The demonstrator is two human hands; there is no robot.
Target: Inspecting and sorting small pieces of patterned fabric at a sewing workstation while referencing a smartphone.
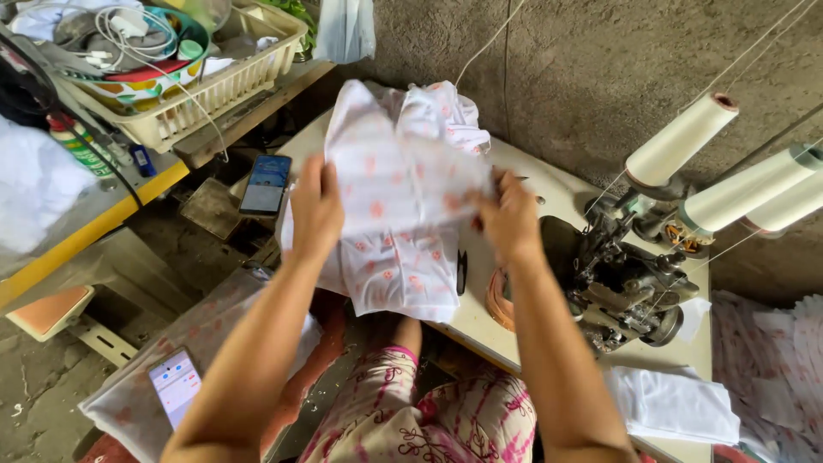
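basket: a cream plastic basket (225,81) sits far left on a side shelf, heaped with cables and bowls
phones: one phone (265,183) lies face up just left of the cloth, a second phone (175,386) rests on a bag near the person's left knee
left hand: the left hand (315,208) is closed on the left edge of the printed cloth, thumb on the near face, fingers hidden behind it
printed cloth: a white garment piece with small pink motifs (394,184) is held up between both hands above the table, its lower part hanging toward the lap and its far part bunched on the table top
right hand: the right hand (512,219) pinches the right edge of the same cloth, fingers curled tight, about level with the left
step in hand: by the look of it the piece is being spread and checked or lined up, the edges not yet at the machine
next move calls for: my judgement is that keeping the edge taut and flat while carrying it rightward to the needle area matters most, with both grips kept even
table: the white table (557,184) carries the work
sewing machine: a dark overlock machine (621,287) stands just right of the right hand, apart from the cloth
thread cones: three pale cones (681,137) stand far right, threads running up
folded cloth: a white stack (673,403) lies on the near right corner
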